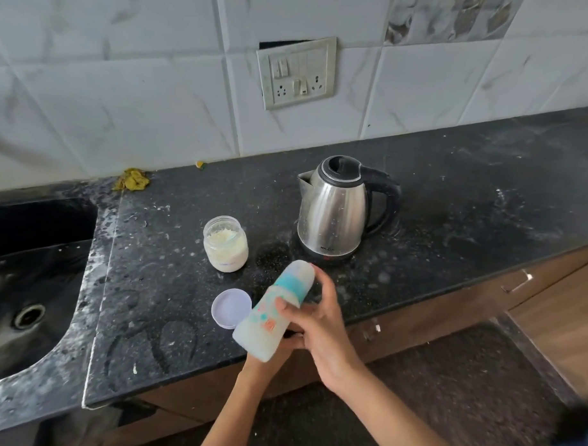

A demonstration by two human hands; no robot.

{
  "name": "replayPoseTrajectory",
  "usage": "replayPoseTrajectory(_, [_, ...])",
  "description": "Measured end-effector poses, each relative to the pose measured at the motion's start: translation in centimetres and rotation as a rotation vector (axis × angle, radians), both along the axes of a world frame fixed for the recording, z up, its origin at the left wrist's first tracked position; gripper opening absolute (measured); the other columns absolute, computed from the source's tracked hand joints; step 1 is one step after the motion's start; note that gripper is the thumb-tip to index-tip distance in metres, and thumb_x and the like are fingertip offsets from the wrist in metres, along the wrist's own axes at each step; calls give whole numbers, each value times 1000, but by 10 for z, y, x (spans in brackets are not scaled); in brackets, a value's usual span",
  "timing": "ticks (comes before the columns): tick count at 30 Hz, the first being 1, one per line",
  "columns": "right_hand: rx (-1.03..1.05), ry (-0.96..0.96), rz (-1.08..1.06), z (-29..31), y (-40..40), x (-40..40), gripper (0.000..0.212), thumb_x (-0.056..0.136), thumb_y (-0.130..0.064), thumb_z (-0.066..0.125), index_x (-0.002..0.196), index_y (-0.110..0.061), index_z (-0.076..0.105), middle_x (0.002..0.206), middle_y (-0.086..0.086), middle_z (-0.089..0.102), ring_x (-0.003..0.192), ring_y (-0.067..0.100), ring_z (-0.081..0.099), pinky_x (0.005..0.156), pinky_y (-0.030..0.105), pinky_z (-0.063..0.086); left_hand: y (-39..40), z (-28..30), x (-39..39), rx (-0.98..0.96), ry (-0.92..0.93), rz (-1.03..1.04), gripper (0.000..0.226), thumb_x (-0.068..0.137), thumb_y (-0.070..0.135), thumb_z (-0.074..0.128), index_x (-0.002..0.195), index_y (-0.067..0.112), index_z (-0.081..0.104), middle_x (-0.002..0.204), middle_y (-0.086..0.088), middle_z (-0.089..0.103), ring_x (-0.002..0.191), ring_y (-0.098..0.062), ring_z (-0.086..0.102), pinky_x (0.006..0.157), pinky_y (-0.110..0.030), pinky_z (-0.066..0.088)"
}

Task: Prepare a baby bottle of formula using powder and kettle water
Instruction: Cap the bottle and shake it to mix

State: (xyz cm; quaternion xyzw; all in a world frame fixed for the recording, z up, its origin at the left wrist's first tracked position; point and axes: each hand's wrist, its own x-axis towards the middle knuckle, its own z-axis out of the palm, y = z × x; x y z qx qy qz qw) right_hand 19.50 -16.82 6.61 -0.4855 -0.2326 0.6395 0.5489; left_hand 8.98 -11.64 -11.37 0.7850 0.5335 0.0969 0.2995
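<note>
Milky bottle (pixel 276 309): capped, tilted over the counter (pixel 453 201) edge; seems filled
Fingers: right hand (pixel 319 320) clamped on bottle; left hand (pixel 290 341) gripping its base
Done: powder jar (pixel 226 243) open, lid (pixel 231 308) beside
Left: probably mixing only; kettle (pixel 336 211) stands behind

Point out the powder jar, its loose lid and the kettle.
powder jar (pixel 226 245): head view, on the glass side wall.
lid (pixel 231 308): head view, middle of its inner face.
kettle (pixel 333 211): head view, on the steel body.
</note>
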Motion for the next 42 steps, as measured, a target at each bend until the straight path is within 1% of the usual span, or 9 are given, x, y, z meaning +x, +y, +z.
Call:
replayPoseTrajectory(5, [-205,472,-195,19,27,31,70,68,-23,73,132,-9,49,125,25,61,83,33,74,53,40,62,6,23,7,55,-84,35,49,92,29,59,139,31,46,156,9,24,147,-15,15,119,-33,19])
replayPoseTrajectory(9, [-358,992,-246,25,36,51,85,58,-15,82,134,-3,47,124,29,60,92,43,68,44,44,58,8,28,8,43,-18,-27,53,95,30,55,144,32,36,160,5,7,148,-14,0,120,-37,6])
replayPoseTrajectory(16, [-365,1169,-288,32,42,63,85,58,-14,84,132,5,45,115,31,60,92,44,66,55,47,60,7,30,8,46,-38,-25,53,95,29,55,144,32,36,160,5,8,148,-13,0,120,-37,6])
replayPoseTrajectory(20, [-334,996,-318,39,42,57,81,60,-18,84,130,0,47,119,29,60,92,43,68,46,45,59,6,32,8,41,-41,-20,53,94,29,55,144,32,37,159,6,9,148,-13,1,120,-36,7])
replayPoseTrajectory(25, [-99,265,-361,28,34,36,58,85,-18,71,136,-26,43,121,14,63,98,31,70,64,44,63,5,35,9,25,-53,-9,52,93,30,58,142,33,41,158,8,14,148,-13,7,120,-36,10])
replayPoseTrajectory(28, [50,-25,-113,16,17,22,73,80,-11,75,136,-39,37,116,12,69,101,31,71,67,47,61,1,33,7,-28,-73,81,50,85,45,57,133,34,51,146,11,41,139,-17,34,109,-35,37])
replayPoseTrajectory(34, [98,28,-473,11,40,58,63,91,-10,64,137,-38,31,122,4,60,98,23,70,70,44,61,8,34,9,33,-46,-13,52,94,30,56,143,33,39,158,9,11,148,-12,4,120,-35,8])
replayPoseTrajectory(39, [48,-60,-91,-16,17,27,77,80,-13,75,139,-39,32,119,10,68,104,30,70,69,47,60,-1,29,6,-20,-86,129,53,89,36,61,139,28,44,147,8,40,140,-15,32,113,-29,30])
replayPoseTrajectory(42, [91,-31,-225,-17,21,36,70,83,-10,72,137,-37,36,119,9,67,102,28,70,67,45,61,1,32,8,21,-65,82,53,91,34,59,141,29,43,153,6,32,144,-16,24,117,-32,25])
